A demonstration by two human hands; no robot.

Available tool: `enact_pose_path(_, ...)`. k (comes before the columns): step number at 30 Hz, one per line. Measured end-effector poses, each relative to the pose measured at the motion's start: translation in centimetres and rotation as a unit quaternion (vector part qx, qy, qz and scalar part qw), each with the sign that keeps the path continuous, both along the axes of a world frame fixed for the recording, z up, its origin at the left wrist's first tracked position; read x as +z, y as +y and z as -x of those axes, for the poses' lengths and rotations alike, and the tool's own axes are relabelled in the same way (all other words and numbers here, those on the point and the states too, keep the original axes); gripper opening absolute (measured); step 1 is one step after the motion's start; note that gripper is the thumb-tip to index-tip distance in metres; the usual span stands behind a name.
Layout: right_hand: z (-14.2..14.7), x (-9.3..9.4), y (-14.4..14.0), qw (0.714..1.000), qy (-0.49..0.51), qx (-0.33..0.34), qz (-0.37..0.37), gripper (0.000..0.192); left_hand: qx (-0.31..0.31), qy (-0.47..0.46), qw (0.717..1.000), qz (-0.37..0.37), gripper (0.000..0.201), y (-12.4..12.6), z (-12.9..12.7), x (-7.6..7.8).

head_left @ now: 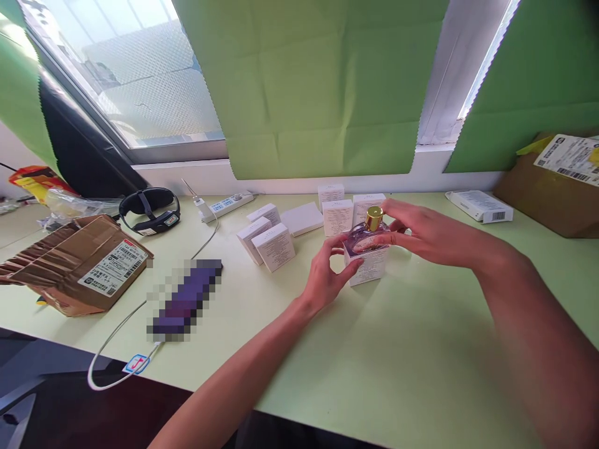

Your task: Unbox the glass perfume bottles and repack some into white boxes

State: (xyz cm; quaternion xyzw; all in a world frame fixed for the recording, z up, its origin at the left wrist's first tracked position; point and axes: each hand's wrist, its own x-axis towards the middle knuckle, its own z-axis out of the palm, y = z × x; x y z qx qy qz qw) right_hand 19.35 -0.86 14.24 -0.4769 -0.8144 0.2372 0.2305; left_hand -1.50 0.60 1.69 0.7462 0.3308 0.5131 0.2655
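Note:
A perfume bottle [359, 236] with a gold cap [374, 218] and purplish glass is at the top of a small white box [367, 268] printed with fine text. Whether the bottle stands on the box or sits partly inside it, I cannot tell. My right hand [416, 234] grips the bottle from the right, its fingers near the cap and on the glass. From the left, my left hand [327, 271] holds the white box, thumb on its front face and fingers at its upper left edge beside the bottle.
Several similar white boxes [274, 247] stand behind and to the left. A phone [187, 299] lies on a white cable. Farther left are a torn cardboard box [110, 268], a head strap [150, 212] and a power strip [229, 204]. At right are a flat white box [480, 206] and a carton [543, 193].

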Motion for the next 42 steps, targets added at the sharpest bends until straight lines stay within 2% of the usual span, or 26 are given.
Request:
enact_pose_path(7,0.4,-0.3,0.2,0.998,-0.039,0.031,-0.026,0.036,0.000,0.006,1.000,-0.007,0.050,-0.1,0.0,0.0)
enact_pose_path(13,0.6,-0.1,0.1,0.999,-0.044,0.013,-0.029,0.041,-0.005,0.006,1.000,-0.015,0.050,-0.1,0.0,0.1)
enact_pose_path(20,0.5,-0.2,0.2,0.997,-0.056,0.033,-0.049,0.042,-0.005,0.007,0.999,-0.035,0.050,0.0,0.0,-0.1)
enact_pose_path(25,0.3,-0.8,0.5,0.996,-0.068,0.007,-0.064,0.042,-0.008,0.008,0.999,-0.036,0.049,-0.2,0.0,0.2)
enact_pose_path(34,0.2,-1.5,0.9,0.994,-0.104,0.031,-0.033,0.030,0.000,0.012,0.999,-0.041,0.038,-0.3,0.0,0.4)
enact_pose_path(42,0.5,-2.2,1.4,0.994,-0.106,-0.015,-0.010,0.036,0.002,0.057,0.998,-0.031,0.020,-0.8,-0.1,1.8)
